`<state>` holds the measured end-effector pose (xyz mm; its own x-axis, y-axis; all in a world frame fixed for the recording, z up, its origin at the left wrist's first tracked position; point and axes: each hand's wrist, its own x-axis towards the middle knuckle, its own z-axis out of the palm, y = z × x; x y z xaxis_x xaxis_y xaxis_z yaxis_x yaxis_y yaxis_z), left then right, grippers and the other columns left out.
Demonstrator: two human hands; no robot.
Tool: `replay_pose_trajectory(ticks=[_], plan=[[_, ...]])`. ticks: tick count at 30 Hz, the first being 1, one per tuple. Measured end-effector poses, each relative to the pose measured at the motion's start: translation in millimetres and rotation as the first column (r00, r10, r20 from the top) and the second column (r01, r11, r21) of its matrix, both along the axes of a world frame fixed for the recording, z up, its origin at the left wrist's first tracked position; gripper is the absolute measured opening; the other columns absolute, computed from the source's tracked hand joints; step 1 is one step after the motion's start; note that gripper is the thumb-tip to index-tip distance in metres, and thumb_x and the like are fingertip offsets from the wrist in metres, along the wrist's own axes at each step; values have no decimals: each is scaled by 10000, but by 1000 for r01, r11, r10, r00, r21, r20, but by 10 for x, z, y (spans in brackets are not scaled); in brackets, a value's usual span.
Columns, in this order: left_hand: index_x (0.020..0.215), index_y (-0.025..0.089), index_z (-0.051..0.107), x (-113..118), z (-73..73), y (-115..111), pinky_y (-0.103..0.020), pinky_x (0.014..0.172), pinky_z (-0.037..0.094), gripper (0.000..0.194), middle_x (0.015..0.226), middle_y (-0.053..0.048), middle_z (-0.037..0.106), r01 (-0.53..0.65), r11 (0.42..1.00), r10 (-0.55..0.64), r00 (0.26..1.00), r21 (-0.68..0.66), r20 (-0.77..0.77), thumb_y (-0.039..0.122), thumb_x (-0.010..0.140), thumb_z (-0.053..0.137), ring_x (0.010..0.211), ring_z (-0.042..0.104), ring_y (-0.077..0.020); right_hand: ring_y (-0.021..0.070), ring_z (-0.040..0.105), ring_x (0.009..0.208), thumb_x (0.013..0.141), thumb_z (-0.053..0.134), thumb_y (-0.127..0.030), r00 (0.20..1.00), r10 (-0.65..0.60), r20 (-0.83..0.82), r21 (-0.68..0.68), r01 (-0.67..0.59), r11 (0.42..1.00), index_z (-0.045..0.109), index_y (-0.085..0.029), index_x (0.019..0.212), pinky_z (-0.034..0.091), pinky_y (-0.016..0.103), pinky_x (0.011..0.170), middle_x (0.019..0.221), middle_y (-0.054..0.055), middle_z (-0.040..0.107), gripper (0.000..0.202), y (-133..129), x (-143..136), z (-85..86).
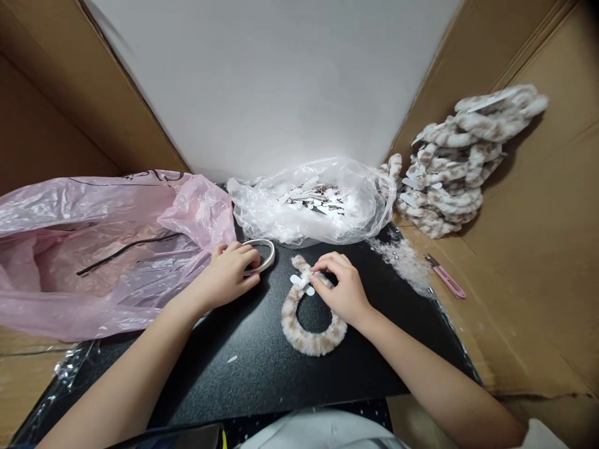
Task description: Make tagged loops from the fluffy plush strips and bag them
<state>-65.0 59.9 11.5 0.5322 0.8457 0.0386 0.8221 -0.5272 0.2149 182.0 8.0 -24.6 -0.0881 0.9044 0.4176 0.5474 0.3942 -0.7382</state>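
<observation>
A fluffy cream-and-brown band (pixel 314 346) lies on the black table, bent into a loop with its ends crossed at the top. At the crossing sits a white card piece (pixel 309 290) with rounded ends. The thumb and forefinger of my right hand (pixel 344 287) are pinched together on the band at this crossing; whether a small bit is between the fingertips cannot be made out. To the left, my left hand (pixel 231 268) has its fingers curled on the near left side of a roll of whitish tape (pixel 267 257), partly covering it.
A pink plastic bag (pixel 116 312) with a dark strip (pixel 126 251) covers the left side. Behind the band, a clear bag (pixel 262 218) holds white cards and metal pieces. Fluffy bands (pixel 449 168) are piled at right, near a pink-handled cutter (pixel 448 279). Cardboard walls (pixel 528 299) flank the table.
</observation>
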Motion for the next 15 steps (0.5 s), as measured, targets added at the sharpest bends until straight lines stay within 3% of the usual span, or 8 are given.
replay_pose_trajectory(ticks=[2,7,11,15], plan=[[776,195,524,50,20,-41,-386,831,378,123,744,-31,609,64,996,-54,989,-63,140,280,844,469,766,546,-218,198,576,859,762,677,-143,998,50,-32,38,-48,998,645,-195,804,451,328,793,869,49,644,75,-29,-37,45],[867,200,465,198,1,-225,-228,567,358,170,685,30,523,235,931,-95,895,-280,436,336,942,397,594,483,-134,193,582,852,767,714,-197,988,99,-116,74,-91,993,639,-209,856,451,322,771,877,41,663,117,-98,-94,129],[884,198,453,302,-72,-339,-216,562,364,132,703,28,517,291,920,-117,845,-264,523,309,938,407,602,480,-125,185,571,810,761,727,-224,985,53,-166,54,-45,998,640,-208,827,448,315,742,843,37,661,110,-129,-114,130],[844,203,454,358,-78,-373,-223,554,361,118,677,25,529,267,949,-154,855,-167,495,286,920,420,563,482,-125,176,564,755,770,717,-246,978,-9,-209,22,14,1000,634,-213,793,453,313,722,779,23,643,92,-157,-133,128]])
